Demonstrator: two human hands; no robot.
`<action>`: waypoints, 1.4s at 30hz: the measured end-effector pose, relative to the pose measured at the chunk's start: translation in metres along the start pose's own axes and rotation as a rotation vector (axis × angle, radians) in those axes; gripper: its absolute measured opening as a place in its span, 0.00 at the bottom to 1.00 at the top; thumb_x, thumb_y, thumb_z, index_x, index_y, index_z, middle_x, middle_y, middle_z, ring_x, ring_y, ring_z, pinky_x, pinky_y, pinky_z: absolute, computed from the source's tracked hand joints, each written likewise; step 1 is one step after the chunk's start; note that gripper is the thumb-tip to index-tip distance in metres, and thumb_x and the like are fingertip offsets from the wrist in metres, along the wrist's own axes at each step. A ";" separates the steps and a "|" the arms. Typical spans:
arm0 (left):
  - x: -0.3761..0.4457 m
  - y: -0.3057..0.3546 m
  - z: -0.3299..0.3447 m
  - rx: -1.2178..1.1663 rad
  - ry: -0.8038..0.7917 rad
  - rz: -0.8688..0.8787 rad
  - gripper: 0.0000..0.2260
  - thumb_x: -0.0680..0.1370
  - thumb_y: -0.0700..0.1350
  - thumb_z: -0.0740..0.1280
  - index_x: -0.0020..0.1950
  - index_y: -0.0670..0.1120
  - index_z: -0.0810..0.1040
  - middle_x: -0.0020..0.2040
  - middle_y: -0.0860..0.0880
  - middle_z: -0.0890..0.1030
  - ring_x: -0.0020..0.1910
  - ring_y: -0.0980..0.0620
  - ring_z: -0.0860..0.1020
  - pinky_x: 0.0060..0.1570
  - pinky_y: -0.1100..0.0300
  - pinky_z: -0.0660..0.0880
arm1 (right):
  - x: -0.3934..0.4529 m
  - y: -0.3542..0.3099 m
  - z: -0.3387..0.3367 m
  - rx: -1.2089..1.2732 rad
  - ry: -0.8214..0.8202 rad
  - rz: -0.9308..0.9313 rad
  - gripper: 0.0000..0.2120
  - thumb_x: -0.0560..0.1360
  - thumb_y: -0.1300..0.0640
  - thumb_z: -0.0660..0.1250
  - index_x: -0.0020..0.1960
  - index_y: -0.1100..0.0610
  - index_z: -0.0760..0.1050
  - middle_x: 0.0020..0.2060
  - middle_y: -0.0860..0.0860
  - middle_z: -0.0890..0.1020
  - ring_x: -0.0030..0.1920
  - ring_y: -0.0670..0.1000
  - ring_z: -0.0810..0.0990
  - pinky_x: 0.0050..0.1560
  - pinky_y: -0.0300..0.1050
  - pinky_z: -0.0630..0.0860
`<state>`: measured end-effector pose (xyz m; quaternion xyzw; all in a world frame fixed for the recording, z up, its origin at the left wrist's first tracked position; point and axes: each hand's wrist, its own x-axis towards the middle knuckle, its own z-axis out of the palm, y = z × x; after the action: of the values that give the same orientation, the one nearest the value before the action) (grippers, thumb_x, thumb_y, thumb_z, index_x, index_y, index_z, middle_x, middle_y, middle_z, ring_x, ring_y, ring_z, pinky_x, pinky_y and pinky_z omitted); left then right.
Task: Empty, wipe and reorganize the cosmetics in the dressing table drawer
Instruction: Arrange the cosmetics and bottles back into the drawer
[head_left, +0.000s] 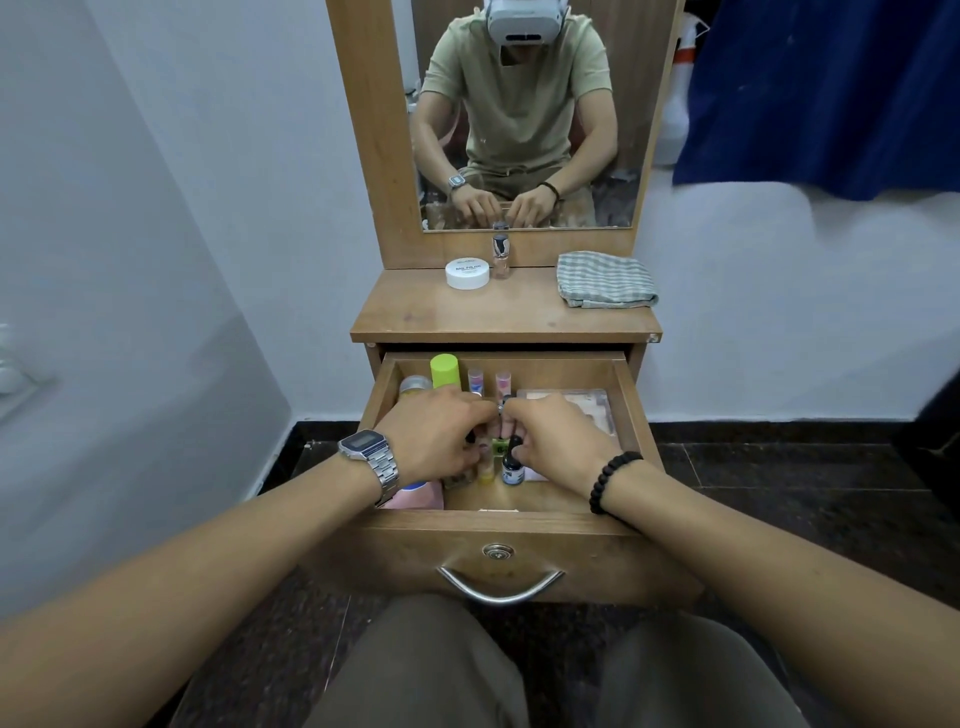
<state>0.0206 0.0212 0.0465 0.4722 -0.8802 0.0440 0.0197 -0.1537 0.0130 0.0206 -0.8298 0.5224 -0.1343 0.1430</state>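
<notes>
The wooden drawer (628, 415) is pulled open and holds several cosmetics: a lime-capped bottle (445, 370), two small pink tubes (489, 382), a flat clear case (587, 402), a yellow tube (486, 470) and a small dark-capped bottle (513, 465). My left hand (434, 434) and my right hand (556, 439) are both inside the drawer, fingers curled around small items in its middle. What each hand grips is hidden by the fingers. On the tabletop (498, 312) stand a white round jar (467, 272) and a clear nail-polish bottle (501, 255).
A folded checked cloth (605, 280) lies on the right of the tabletop. A mirror (524, 114) rises behind it. A pink item (418, 496) sits in the drawer's near left corner. Walls stand close on both sides, with dark floor below.
</notes>
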 end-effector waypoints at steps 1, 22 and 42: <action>0.000 -0.001 0.001 -0.006 0.005 0.000 0.09 0.75 0.50 0.64 0.54 0.51 0.74 0.52 0.54 0.79 0.52 0.50 0.75 0.43 0.55 0.75 | 0.000 0.000 0.001 0.001 -0.001 0.001 0.12 0.71 0.64 0.66 0.43 0.48 0.70 0.41 0.51 0.77 0.43 0.53 0.78 0.44 0.49 0.78; 0.039 -0.056 -0.023 -0.260 0.364 -0.172 0.07 0.76 0.51 0.66 0.53 0.52 0.77 0.50 0.54 0.79 0.46 0.54 0.77 0.41 0.59 0.69 | 0.064 0.021 -0.082 0.097 0.328 -0.103 0.17 0.72 0.63 0.66 0.59 0.52 0.76 0.51 0.44 0.78 0.45 0.45 0.77 0.47 0.38 0.71; 0.187 -0.116 0.000 -0.433 0.331 -0.622 0.34 0.66 0.61 0.72 0.65 0.44 0.69 0.59 0.44 0.77 0.57 0.43 0.76 0.54 0.52 0.75 | 0.210 0.049 -0.090 -0.248 0.280 -0.075 0.14 0.75 0.62 0.63 0.60 0.54 0.72 0.58 0.56 0.74 0.54 0.62 0.76 0.53 0.52 0.73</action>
<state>0.0144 -0.1976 0.0681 0.6870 -0.6694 -0.0749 0.2725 -0.1397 -0.2062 0.1011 -0.8331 0.5186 -0.1884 -0.0394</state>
